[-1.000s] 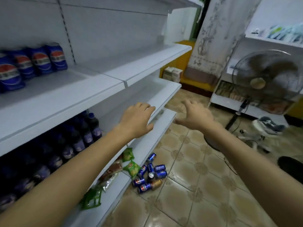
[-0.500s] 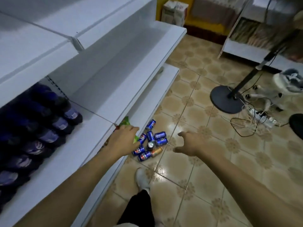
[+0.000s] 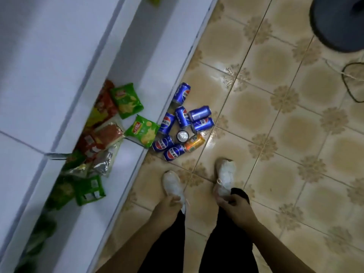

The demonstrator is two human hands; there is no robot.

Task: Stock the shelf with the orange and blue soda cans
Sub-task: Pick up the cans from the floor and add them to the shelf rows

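Observation:
Several blue soda cans [image 3: 184, 117] lie in a heap on the tiled floor, against the front edge of the white bottom shelf [image 3: 126, 160]. One orange can [image 3: 195, 143] lies at the heap's right side, and one can [image 3: 182, 136] stands upright showing its silver top. My left hand [image 3: 169, 206] and my right hand [image 3: 234, 204] are low over my knees, well short of the cans. Each has its fingers curled at the black trouser leg [image 3: 226, 243]. My white shoes [image 3: 225, 177] stand just behind the heap.
Green and red snack packets [image 3: 126, 101] lie scattered on the bottom shelf. A higher white shelf [image 3: 39, 66] overhangs at the left. A dark round fan base [image 3: 338, 22] and a loose cable [image 3: 352, 81] sit on the floor at the upper right.
The view has tipped down from the shelves to the floor. Both hands dropped from reaching forward to my knees, and the cans are now close in front of my feet.

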